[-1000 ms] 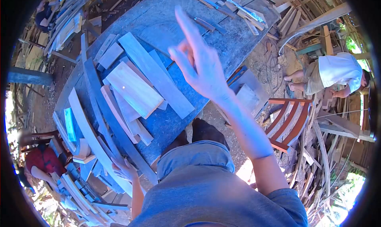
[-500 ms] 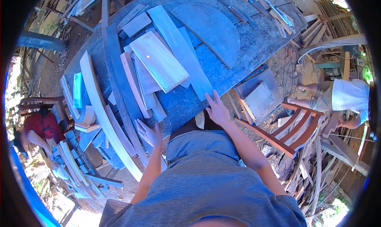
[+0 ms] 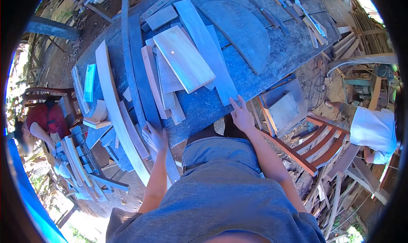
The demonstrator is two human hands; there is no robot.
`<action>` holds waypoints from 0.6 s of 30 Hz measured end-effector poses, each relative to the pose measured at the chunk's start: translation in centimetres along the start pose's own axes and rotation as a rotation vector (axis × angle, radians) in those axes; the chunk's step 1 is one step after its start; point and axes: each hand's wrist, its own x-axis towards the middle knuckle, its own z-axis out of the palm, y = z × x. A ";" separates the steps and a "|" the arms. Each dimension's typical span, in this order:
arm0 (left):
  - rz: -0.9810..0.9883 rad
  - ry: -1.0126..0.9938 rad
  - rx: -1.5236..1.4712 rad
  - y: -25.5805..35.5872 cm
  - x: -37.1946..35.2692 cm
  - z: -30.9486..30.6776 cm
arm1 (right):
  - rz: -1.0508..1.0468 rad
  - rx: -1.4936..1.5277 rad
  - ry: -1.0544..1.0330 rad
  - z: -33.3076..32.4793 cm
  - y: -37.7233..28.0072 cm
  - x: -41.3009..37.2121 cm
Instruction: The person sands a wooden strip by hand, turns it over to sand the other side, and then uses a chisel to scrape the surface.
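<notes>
Leaning over the near edge of the table (image 3: 276, 60), you have both hands down among the boards, and the step in hand looks like choosing a piece rather than lifting one. Your left hand (image 3: 155, 137) lies flat, fingers spread and closed on nothing, on the near end of the long dark plank (image 3: 135, 64) that runs away from you, with the curved pale board (image 3: 111, 102) just beside it on the outer side. Your right hand (image 3: 243, 116) is open too, its fingertips (image 3: 236, 105) touching the near end of the long pale board (image 3: 203, 39), which lies partly under the wide board (image 3: 183, 58) and beside the half-round panel (image 3: 244, 30). Neither hand has a grip, so raising either piece calls for curling your fingers round an edge first. The long pale board looks pinned by the wide board on top, so it probably wants sliding out towards you before it will come up
</notes>
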 end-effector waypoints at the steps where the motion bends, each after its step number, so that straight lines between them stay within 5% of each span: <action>1: -0.018 0.006 -0.016 0.2 0.2 -0.2 | 0.001 -0.003 -0.003 -0.1 0.0 0.0; 18: 0.120 -0.050 -0.006 -2.2 1.2 -2.2 | -0.058 -0.004 -0.037 -0.7 1.1 1.1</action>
